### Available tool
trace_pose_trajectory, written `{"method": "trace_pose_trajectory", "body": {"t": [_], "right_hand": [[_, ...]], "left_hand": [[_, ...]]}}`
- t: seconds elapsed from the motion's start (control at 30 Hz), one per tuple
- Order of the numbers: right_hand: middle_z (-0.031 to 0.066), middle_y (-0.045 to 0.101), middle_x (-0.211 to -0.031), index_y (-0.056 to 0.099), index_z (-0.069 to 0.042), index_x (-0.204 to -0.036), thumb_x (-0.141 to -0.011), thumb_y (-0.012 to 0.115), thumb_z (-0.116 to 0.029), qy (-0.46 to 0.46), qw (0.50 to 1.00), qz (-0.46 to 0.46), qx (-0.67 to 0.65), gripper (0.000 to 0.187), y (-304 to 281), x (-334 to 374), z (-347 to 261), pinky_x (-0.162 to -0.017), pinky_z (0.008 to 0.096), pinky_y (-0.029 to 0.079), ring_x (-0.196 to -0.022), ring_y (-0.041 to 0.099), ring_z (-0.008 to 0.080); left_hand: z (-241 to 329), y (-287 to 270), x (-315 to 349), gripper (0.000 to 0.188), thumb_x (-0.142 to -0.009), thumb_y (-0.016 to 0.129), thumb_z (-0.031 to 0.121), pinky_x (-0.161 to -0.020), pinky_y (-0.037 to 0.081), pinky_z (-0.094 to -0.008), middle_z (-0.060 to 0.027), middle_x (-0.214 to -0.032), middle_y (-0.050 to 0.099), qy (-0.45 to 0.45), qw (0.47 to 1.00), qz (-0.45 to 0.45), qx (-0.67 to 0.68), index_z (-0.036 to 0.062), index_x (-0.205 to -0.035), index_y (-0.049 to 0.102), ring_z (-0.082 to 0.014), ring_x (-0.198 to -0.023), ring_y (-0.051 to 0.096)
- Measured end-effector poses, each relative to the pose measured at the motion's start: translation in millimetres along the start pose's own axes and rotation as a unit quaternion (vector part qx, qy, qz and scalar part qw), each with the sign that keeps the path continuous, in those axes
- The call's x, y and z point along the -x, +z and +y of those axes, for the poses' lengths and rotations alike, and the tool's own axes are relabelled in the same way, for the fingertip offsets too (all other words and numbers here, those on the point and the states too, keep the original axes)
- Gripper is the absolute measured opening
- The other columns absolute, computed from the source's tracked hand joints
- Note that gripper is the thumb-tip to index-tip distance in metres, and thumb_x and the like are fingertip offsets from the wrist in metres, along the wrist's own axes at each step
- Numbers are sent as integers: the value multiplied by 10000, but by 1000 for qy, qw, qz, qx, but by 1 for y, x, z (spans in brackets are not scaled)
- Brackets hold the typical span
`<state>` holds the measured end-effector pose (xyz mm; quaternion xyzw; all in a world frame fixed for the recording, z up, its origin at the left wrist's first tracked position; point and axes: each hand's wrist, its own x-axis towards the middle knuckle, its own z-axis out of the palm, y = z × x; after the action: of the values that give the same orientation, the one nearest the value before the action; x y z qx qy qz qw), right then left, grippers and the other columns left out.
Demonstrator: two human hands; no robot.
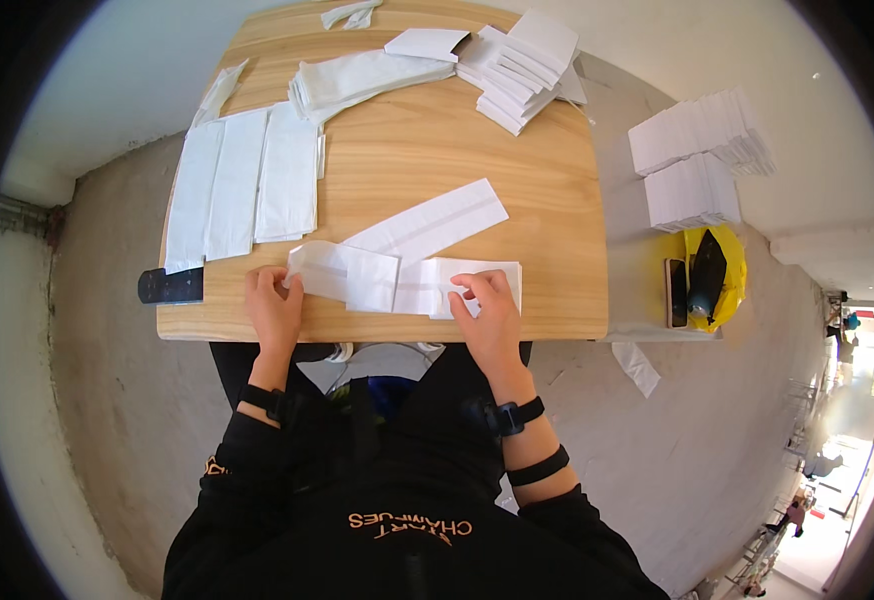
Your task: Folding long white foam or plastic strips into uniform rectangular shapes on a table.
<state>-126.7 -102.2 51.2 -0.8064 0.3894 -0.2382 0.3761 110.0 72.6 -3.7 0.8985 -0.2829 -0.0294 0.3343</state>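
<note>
A long white sleeve-like strip point(319, 272) lies near the table's front edge, its left end lifted and curled. My left hand point(275, 305) is closed in a pinch on that end. The strip's right part lies under or against a folded white piece point(372, 280); which one I cannot tell. My right hand point(487, 310) hovers over or rests on a flat white rectangular piece point(447, 270) at the right, fingers curved and thumb apart from them, with nothing visible between. Behind these, another white strip with a grey band point(442, 217) lies at a slant.
Rows of white flat sleeves point(237, 180) cover the table's left side. More sleeves point(367, 82) and piled white boxes or envelopes point(522, 75) sit at the back. Beyond the right edge are white stacks point(692, 190) and a yellow bag point(727, 280). A dark object point(170, 287) juts out left.
</note>
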Motion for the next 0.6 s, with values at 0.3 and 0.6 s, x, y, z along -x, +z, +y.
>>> {"method": "trace_pose_trajectory", "body": {"t": [0.3, 0.6], "right_hand": [[89, 543, -1167, 554, 19, -1154, -911, 631, -218, 136, 894, -73, -420, 348, 13, 10, -49, -893, 295, 453, -1031, 565, 155], [44, 612, -1055, 559, 8, -1165, -909, 626, -188, 242, 808, 35, -536, 330, 3, 10, -61, -784, 258, 489, -924, 592, 114]], "left_hand": [[122, -11, 26, 449, -744, 693, -50, -749, 487, -311, -89, -892, 606, 168, 954, -20, 249, 13, -1149, 511, -198, -822, 599], [156, 5, 43, 630, -590, 759, 79, -729, 380, -352, -53, -897, 592, 362, 920, -14, 146, 68, -1182, 544, -227, -795, 566]]}}
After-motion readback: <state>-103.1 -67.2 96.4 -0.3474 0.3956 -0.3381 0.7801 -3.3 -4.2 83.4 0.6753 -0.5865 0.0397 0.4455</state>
